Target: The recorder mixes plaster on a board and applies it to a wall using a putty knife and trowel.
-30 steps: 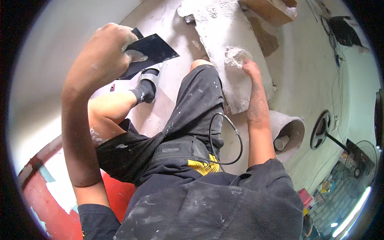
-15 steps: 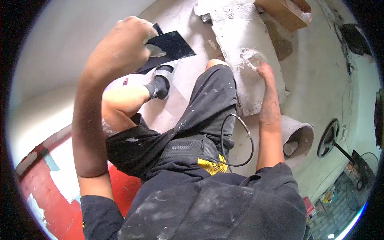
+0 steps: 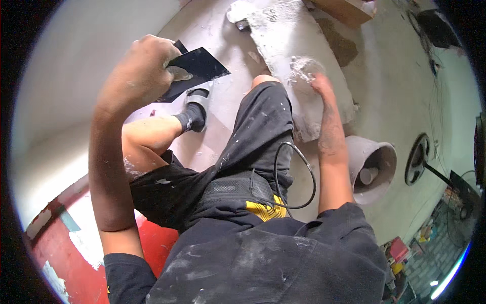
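In my left hand point(image 3: 149, 68) are black scraper blades point(image 3: 203, 67), gripped at their near side and held up over my bent leg, with pale paste on the fingers. My right hand point(image 3: 320, 85) reaches down to a white powdery patch point(image 3: 302, 68) on a long, rough pale board point(image 3: 330, 106) lying on the floor. Its fingers are curled at the edge of that patch; what they hold, if anything, is too small to make out.
An open cardboard box point(image 3: 349, 11) lies beyond the board. A grey bucket point(image 3: 359, 152) lies tipped beside my right forearm. Farther right stands a black fan point(image 3: 419, 157) with loose cables near it. A peeling red-and-white surface point(image 3: 61, 248) is at lower left.
The view shifted right and back. Both hands keep nearly the same poses, the left one gripping the blades, the right one at the powdery patch.
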Demonstrator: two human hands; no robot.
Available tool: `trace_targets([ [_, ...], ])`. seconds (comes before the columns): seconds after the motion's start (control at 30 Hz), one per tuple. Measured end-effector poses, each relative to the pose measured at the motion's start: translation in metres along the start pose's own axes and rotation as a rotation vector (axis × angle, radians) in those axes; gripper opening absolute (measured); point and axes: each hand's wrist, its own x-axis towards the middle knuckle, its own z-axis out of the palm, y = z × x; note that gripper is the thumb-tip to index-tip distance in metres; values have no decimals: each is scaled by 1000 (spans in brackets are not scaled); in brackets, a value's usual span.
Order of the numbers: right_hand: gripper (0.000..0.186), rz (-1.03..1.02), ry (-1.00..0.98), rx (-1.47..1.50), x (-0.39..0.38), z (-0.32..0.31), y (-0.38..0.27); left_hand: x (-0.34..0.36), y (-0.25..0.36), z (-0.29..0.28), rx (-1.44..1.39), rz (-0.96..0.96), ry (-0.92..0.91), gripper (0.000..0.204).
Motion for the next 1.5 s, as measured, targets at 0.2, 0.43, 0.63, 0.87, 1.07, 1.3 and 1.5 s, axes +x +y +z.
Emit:
trace_targets([
  [0.2,41,1,213,338,-74,-39,21,14,14,-11,-75,35,-32,14],
  [0.43,25,171,737,773,-226,-76,94,60,-40,23,-34,493,424,13],
  [0.63,28,578,527,124,-298,-42,232,71,28,15,-249,238,-115,9],
  [0.87,33,632,339,-87,-273,21,272,92,-9,11,-157,277,-112,15],
  [1.07,44,512,410,-116,-241,47,280,62,-6,1,-32,184,22,19],
  [1.3,28,497,505,73,-237,44,290,26,1,-17,-203,125,-20,16],
  [1.5,15,733,657,701,-257,24,318,14,2,-1,-191,169,51,11],
])
